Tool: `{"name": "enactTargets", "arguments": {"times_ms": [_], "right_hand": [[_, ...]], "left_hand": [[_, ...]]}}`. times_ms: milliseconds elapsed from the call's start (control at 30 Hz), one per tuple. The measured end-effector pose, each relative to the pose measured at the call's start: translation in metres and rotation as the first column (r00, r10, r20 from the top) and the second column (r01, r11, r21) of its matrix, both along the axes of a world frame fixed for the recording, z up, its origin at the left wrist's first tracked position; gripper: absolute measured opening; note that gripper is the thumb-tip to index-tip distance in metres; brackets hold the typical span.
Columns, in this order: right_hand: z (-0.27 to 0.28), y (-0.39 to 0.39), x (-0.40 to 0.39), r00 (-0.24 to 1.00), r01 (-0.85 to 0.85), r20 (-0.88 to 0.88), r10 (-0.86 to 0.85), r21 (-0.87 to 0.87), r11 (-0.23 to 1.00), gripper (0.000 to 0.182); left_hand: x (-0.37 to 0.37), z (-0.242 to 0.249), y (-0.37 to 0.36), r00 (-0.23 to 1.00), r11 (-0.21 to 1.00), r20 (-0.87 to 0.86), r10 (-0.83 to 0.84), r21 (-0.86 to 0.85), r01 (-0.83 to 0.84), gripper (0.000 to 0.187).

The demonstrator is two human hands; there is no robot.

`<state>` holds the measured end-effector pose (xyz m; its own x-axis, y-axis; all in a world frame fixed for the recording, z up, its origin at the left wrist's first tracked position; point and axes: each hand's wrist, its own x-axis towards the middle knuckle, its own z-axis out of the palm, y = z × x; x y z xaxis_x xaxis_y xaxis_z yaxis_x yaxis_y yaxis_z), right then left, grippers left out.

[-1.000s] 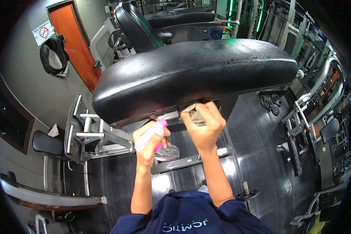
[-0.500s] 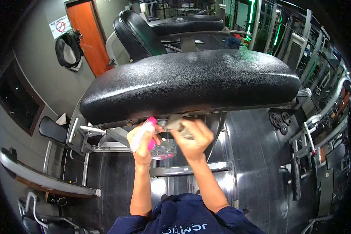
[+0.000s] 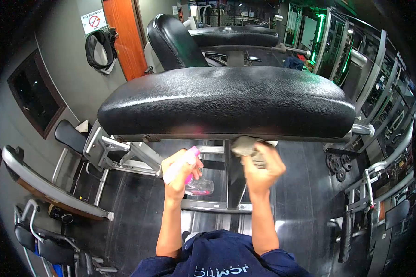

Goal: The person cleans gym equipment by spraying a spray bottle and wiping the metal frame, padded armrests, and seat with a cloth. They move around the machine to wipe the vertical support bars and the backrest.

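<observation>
My left hand (image 3: 178, 173) is wrapped round the neck of a clear spray bottle (image 3: 199, 187) with a pink and white trigger head. The bottle tilts, its clear body pointing right. In my right hand (image 3: 263, 168) is a bunched grey-brown cloth (image 3: 245, 147), pinched at the lower edge of a black padded bench (image 3: 226, 99). The cloth appears to touch that edge, though motion blurs it a little. The pad spans the view just beyond both hands, with its leather-like top catching light.
A metal frame post (image 3: 234, 177) stands under the pad, on dark floor matting. To the left is a machine with a small black seat (image 3: 71, 136). Weight plates (image 3: 339, 165) sit at the right, near more machines. An upright black backrest (image 3: 176, 41) rises behind the pad.
My right hand has moved right along the pad's lower edge with the cloth. My left hand, still holding the spray bottle, sits slightly further right, and the camera view has shifted.
</observation>
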<state>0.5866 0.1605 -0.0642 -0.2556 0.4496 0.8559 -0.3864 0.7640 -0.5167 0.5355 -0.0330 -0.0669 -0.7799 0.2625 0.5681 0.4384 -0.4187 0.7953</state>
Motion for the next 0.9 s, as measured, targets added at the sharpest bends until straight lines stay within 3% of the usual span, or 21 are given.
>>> {"name": "enactTargets", "arguments": {"times_ms": [67,133,267,400,600,667,767,900], "right_hand": [[0.008,-0.009,-0.005,0.995,-0.092,0.061,0.084,0.139,0.986,0.031],[0.023,-0.021,-0.002,0.965,-0.168,0.232,0.123,0.186,0.968,0.030],[0.028,0.008,0.016,0.955,-0.132,0.276,0.108,0.068,0.989,0.026],[0.036,0.055,0.037,0.992,0.080,0.101,-0.081,0.012,0.997,0.024],[0.042,0.045,0.029,0.999,0.004,0.035,-0.006,0.064,0.998,0.021],[0.041,0.034,0.026,0.988,-0.068,0.144,0.059,0.065,0.996,0.023],[0.026,0.021,0.015,0.982,-0.133,0.148,0.115,0.121,0.984,0.026],[0.004,0.047,0.013,0.999,-0.026,0.036,0.021,0.136,0.990,0.031]], "left_hand": [[0.005,-0.001,0.008,0.999,0.999,0.036,0.003,0.033,-0.005,0.033],[0.011,0.000,0.014,0.999,0.999,0.033,0.023,0.032,-0.024,0.033],[0.020,-0.003,0.018,0.998,0.998,-0.013,0.053,0.023,-0.053,0.032],[0.025,-0.005,0.023,0.995,0.994,-0.006,0.103,0.036,-0.103,0.031],[0.033,0.001,0.039,0.996,0.996,-0.015,0.087,0.028,-0.087,0.030],[0.035,0.003,0.042,0.997,0.996,0.026,0.077,0.037,-0.078,0.031],[0.035,0.002,0.045,0.998,0.998,-0.015,0.066,0.010,-0.066,0.030],[0.037,0.005,0.048,0.997,0.997,-0.003,0.077,0.003,-0.077,0.029]]}}
